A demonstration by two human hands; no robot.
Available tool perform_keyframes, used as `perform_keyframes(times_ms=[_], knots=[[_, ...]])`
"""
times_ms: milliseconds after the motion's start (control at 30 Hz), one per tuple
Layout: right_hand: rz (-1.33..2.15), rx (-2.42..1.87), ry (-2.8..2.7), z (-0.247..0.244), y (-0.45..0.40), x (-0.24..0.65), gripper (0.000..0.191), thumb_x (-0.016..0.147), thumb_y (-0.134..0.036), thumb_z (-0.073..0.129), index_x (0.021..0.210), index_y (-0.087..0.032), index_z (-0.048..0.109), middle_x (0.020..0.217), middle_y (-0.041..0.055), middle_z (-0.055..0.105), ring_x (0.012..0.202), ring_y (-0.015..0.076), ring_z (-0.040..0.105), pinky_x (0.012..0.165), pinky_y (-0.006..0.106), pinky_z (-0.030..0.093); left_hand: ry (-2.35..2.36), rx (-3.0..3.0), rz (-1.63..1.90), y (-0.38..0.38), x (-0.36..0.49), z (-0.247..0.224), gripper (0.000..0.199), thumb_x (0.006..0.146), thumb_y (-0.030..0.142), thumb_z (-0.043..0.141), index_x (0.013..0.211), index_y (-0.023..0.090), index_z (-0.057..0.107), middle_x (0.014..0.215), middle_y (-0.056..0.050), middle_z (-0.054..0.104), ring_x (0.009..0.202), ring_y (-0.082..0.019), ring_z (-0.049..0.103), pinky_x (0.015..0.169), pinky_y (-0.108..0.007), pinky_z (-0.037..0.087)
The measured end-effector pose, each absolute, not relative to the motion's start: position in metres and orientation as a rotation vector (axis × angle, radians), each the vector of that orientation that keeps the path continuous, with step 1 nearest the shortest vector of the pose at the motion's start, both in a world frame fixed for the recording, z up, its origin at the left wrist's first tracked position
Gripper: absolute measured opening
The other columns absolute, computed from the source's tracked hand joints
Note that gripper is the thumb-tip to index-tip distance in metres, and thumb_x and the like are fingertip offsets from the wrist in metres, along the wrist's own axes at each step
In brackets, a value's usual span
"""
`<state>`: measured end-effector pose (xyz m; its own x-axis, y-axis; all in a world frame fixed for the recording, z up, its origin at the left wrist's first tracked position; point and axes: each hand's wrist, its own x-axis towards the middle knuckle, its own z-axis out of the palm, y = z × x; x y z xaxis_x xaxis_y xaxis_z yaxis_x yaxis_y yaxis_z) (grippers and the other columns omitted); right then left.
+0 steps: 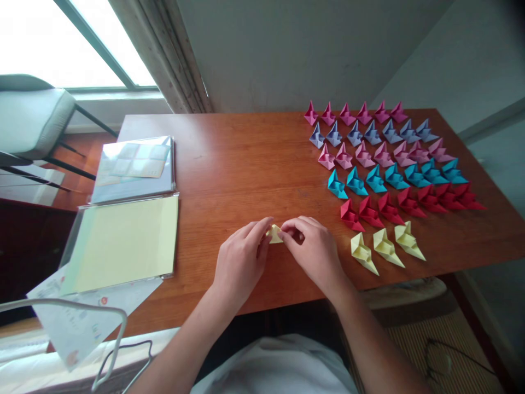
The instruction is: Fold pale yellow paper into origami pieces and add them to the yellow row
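Observation:
A small piece of folded yellow paper [275, 234] is pinched between my two hands just above the front part of the wooden table. My left hand [243, 253] grips its left side, and the fingers partly cover it. On the opposite side, my right hand [312, 245] closes thumb and fingertips on its right edge. Right of that hand stand three folded yellow paper shapes [384, 247] with pointed tips. Behind them is a row of red ones [389, 208], then a blue row [395, 176].
Pink [363, 155], lavender [372, 133] and magenta [364, 114] paper rows stand farther back on the table [238, 164]. A yellow paper pack [127, 241] and a clear-wrapped pack [135, 186] lie left. A chair [36, 112] stands beyond; a bent pale tube [82, 304] crosses the lower left.

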<state>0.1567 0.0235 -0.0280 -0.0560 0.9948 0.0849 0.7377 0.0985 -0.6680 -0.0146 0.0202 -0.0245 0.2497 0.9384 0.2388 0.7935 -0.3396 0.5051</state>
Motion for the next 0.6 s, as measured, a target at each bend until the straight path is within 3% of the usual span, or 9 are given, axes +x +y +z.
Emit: perform_keyframes(times_ms=[600], knots=[[0.584,-1.777,-1.895,-0.0269,0.0227,0.1499,0.01,0.091,-0.023,0.07,0.082,-0.025,0.066,0.083,0.0009,0.069,0.082,0.0213,0.062,0.069,0.032,0.044,1.62,2.212,0.758,0.019,-0.0104,-0.0287,0.021,0.097,0.016,0.056,0.113,0.023,0.067,0.104,-0.003,0.079,0.092,-0.02,0.074,0.078,-0.029,0.058]])
